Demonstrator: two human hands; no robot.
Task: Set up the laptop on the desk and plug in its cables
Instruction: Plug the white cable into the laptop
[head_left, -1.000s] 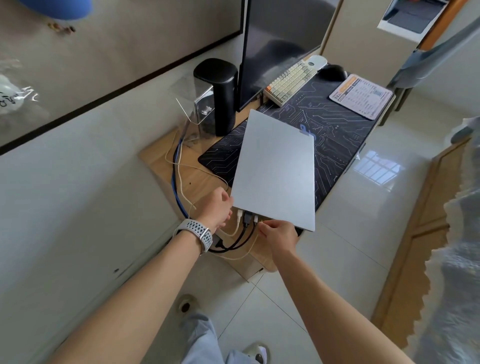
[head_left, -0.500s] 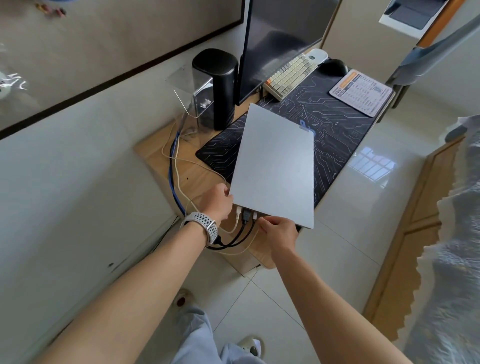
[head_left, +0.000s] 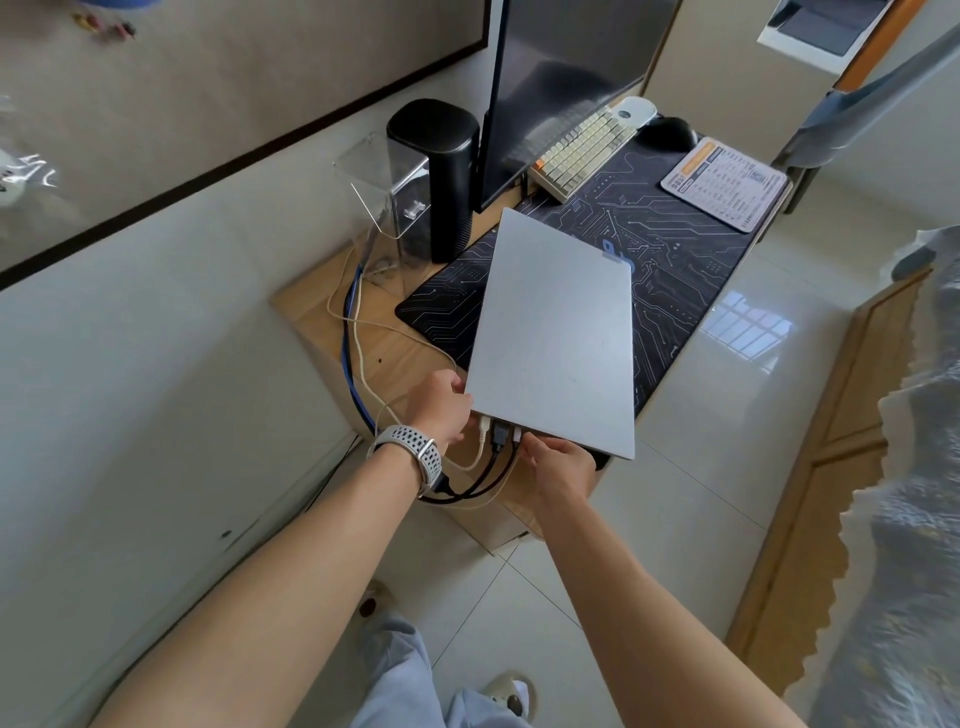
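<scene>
**Laptop nearly wired up, near edge hanging off the worktop**

Laptop (head_left: 558, 332) is seen closed, lid up, lying slanted on the dark desk mat (head_left: 675, 244) with its near corner poking out past the worktop (head_left: 395, 358) edge. Three plugs are seated side by side in the near edge: a white cable (head_left: 484, 434), a black cable (head_left: 500, 435) and another white one (head_left: 517, 435) right beside them.

The left hand (head_left: 444, 408) is curled round the laptop's near left corner, so the corner is held steady. The right hand (head_left: 558, 462) is pressed up by the last white plug, fingertips (head_left: 527, 448) bunched at it; whether the plug is actually pinched or just being nudged can't be told from here.

What could go wrong, as a guess: the cables loop down off the worktop edge below the wrists, so a tug or a snagged watch strap could yank a plug out or drag the laptop further off the edge. A plug forced in at an angle could also bind in its port.

Hard to make out: the ports themselves are hidden under the lid edge, plug types are too small to read, and the far ends of the cables are lost behind the worktop.
</scene>
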